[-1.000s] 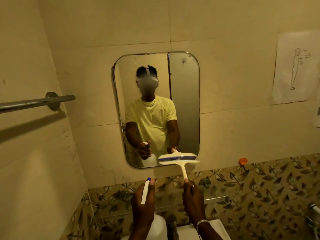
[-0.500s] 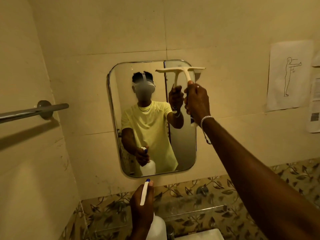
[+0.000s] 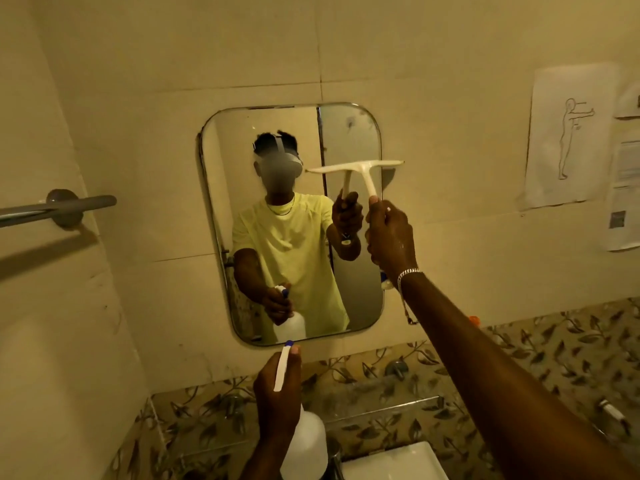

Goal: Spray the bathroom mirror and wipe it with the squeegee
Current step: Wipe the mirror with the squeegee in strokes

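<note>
Two unreadable wall sheets (image 3: 625, 192)

The mirror (image 3: 277, 216) hangs on the tan wall. It is tall, with round corners and a thin shiny edge. A few dark spots sit near its top right part. The squeegee (image 3: 360, 171) is cream white and shaped like a T. Its long flat blade lies level against the right side of the mirror, about a third of the way down, and its right end sticks out past the mirror's edge. Its handle points down. The spray bottle (image 3: 304, 441) is white with a blue tip and stands upright below the mirror.
</note>
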### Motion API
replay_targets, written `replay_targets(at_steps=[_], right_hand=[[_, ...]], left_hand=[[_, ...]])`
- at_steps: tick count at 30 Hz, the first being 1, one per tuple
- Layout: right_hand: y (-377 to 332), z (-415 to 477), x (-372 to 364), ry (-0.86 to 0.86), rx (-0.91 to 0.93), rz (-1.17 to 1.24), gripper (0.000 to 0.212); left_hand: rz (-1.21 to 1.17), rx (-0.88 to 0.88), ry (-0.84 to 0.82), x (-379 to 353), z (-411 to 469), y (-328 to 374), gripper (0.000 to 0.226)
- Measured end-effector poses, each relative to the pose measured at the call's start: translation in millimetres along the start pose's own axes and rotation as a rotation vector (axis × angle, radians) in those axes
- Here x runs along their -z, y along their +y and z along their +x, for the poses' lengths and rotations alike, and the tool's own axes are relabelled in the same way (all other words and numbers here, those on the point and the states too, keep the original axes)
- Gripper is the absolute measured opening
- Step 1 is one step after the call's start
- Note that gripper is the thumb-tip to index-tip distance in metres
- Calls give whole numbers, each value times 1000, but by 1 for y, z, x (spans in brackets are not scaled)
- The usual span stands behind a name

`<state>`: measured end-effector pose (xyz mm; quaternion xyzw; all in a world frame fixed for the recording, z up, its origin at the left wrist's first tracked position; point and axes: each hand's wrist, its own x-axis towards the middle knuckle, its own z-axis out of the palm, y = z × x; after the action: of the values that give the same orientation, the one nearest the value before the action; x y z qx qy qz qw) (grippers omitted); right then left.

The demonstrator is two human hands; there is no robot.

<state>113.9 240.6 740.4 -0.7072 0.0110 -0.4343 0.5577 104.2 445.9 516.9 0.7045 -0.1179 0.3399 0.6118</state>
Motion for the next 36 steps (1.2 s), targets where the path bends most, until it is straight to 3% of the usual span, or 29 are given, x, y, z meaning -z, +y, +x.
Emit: replay_targets(at_steps=[5, 13, 15, 21, 25, 29, 36], right_hand=[[112, -104, 2, -4, -91, -78, 35], [199, -229, 9, -73, -522, -37, 62], [180, -224, 4, -66, -496, -3, 63], [41, -108, -22, -58, -177, 88, 44], [-41, -28, -40, -12, 17, 100, 37], [-86, 17, -59, 21, 33, 99, 42], [-100, 30, -85, -46, 13, 135, 54]], left_hand=[[56, 9, -4, 5, 0, -8, 49], [34, 38, 4, 22, -16, -3, 42], [13, 60, -1, 28, -17, -3, 41], [8, 91, 46, 42, -14, -11, 33], [29, 67, 49, 50, -10, -15, 42], [6, 146, 81, 53, -7, -14, 42], [-8, 155, 100, 62, -1, -7, 36]])
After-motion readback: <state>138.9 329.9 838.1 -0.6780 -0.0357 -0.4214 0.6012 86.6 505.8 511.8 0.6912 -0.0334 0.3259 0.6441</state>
